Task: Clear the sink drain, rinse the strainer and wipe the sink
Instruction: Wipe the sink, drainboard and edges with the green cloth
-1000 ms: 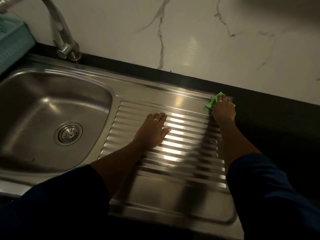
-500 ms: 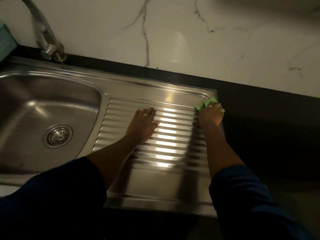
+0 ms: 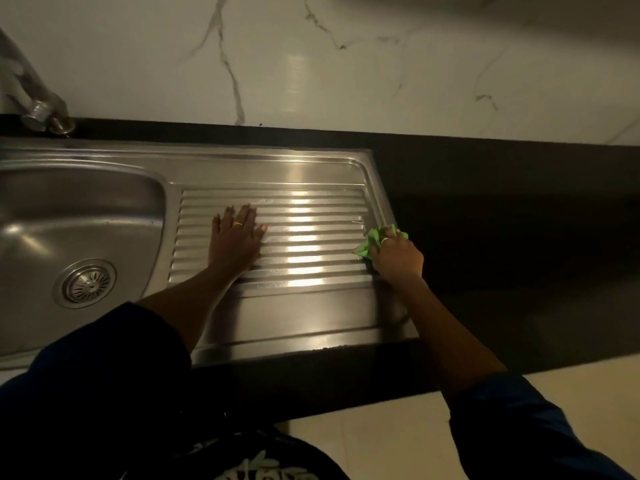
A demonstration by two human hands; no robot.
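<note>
Your right hand point(image 3: 396, 259) bunches the green cloth point(image 3: 372, 242) at the right edge of the drainboard point(image 3: 311, 306). Its ridges run leftward from there toward your left hand point(image 3: 235, 240), spread flat on them. The strainer point(image 3: 86, 284) sits in the sink bowl point(image 3: 69, 209), far left.

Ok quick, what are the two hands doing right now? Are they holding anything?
The left hand is open, flat on the ribbed drainboard, holding nothing.
The right hand is closed around the green cloth at the drainboard's right edge.
</note>
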